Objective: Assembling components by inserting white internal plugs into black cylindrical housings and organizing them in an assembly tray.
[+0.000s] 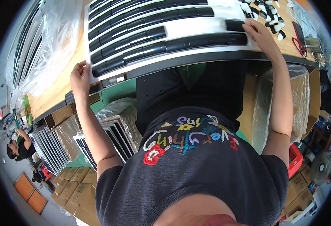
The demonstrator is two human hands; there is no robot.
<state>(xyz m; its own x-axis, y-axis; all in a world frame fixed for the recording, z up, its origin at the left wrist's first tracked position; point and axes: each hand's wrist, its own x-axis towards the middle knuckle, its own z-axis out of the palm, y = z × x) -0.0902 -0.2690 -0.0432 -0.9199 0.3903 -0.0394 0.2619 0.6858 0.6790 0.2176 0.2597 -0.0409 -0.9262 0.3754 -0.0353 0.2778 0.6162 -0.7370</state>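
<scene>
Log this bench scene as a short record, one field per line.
Surface: wooden table
Main item: white tray with rows of black pieces
Left hand: fingers curled at the tray's left edge, near the front corner; firmness of grip unclear
Right hand: fingertips at the right end of a lone black piece
Front row: filled
Second row: gap left of the lone piece
Right: loose black-and-white caps
Left: clear plastic
</scene>
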